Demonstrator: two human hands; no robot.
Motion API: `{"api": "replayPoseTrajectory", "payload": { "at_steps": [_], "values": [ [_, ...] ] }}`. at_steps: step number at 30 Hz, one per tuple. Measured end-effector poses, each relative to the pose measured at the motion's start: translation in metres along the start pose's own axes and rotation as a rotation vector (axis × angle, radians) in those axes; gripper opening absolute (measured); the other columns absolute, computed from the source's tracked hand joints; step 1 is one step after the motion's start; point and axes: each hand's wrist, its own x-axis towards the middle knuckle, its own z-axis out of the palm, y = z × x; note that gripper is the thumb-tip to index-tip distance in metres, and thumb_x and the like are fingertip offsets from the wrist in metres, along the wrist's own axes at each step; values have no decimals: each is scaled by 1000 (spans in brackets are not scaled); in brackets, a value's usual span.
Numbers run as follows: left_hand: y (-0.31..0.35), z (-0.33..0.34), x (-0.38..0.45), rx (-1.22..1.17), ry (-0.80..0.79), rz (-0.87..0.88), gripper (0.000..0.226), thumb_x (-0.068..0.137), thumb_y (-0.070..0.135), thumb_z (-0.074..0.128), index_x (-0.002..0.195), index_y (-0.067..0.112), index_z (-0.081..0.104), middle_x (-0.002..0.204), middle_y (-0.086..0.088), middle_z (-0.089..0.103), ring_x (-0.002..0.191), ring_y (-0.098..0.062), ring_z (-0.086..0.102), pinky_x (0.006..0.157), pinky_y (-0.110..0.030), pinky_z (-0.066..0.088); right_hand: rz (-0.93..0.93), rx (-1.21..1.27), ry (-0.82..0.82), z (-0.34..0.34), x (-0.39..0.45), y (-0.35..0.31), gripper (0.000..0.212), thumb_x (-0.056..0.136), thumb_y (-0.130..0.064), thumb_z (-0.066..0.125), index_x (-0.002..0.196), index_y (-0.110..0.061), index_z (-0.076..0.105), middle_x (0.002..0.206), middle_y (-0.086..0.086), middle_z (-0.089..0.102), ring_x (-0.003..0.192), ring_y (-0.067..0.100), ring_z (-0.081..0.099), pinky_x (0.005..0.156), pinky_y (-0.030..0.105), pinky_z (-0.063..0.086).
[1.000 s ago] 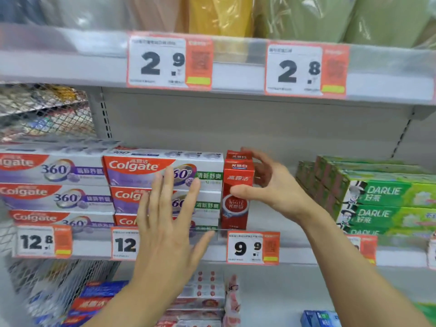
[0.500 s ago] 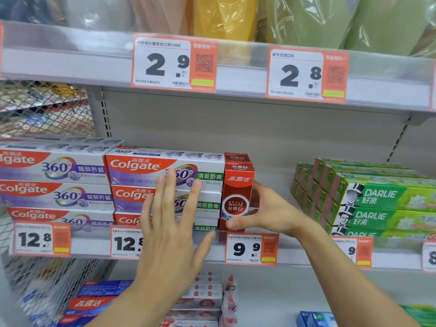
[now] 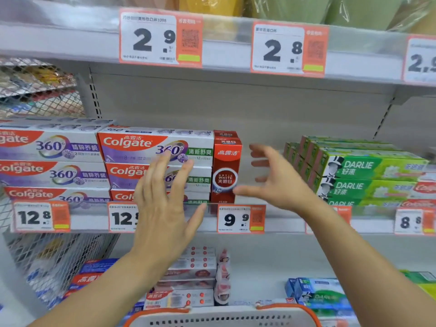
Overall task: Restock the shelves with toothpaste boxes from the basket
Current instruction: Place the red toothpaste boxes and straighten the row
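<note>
Red Colgate Optic White box [image 3: 226,169]: upright on shelf, placed. Right hand [image 3: 278,182] just beside it, spread wide, empty; left hand [image 3: 162,208] flat, empty. Next, likely: fetch from basket [image 3: 224,318] below.

I face grey metal shelving [image 3: 259,109] with orange price tags [image 3: 160,37]; a wire mesh panel [image 3: 40,90] stands left.
</note>
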Motion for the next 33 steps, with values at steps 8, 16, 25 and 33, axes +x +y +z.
{"api": "replayPoseTrajectory", "payload": {
  "at_steps": [8, 16, 25, 33],
  "values": [
    [39, 26, -73, -254, -853, 251, 38, 94, 45, 61, 122, 22, 52, 114, 3, 64, 105, -17, 58, 82, -25, 38, -216, 53, 106, 39, -137, 58, 24, 78, -8, 80, 84, -14, 57, 78, -5, 56, 64, 12, 58, 58, 24, 47],
    [19, 109, -224, -214, -1539, -240, 50, 95, 55, 57, 124, 16, 54, 121, -2, 58, 106, -24, 57, 90, -36, 48, 342, -448, -551, 117, -257, 212, 60, 85, -30, 72, 140, -23, 48, 144, 4, 43, 135, 26, 40, 109, 40, 39],
    [15, 144, -387, -65, -1606, -509, 90, 77, 52, 79, 143, 9, 36, 143, -13, 41, 128, -30, 46, 104, -43, 44, 400, -676, -713, 146, -282, 264, 68, 87, 2, 56, 149, -16, 33, 144, 10, 37, 135, 36, 37, 101, 49, 45],
    [8, 153, -387, -158, -1501, -765, 36, 74, 31, 82, 102, 20, 62, 97, 0, 65, 94, -21, 66, 81, -30, 53, 515, -361, -648, 150, -258, 246, 37, 74, -41, 80, 99, -16, 70, 94, 4, 65, 87, 22, 61, 76, 28, 48]
  ]
}}
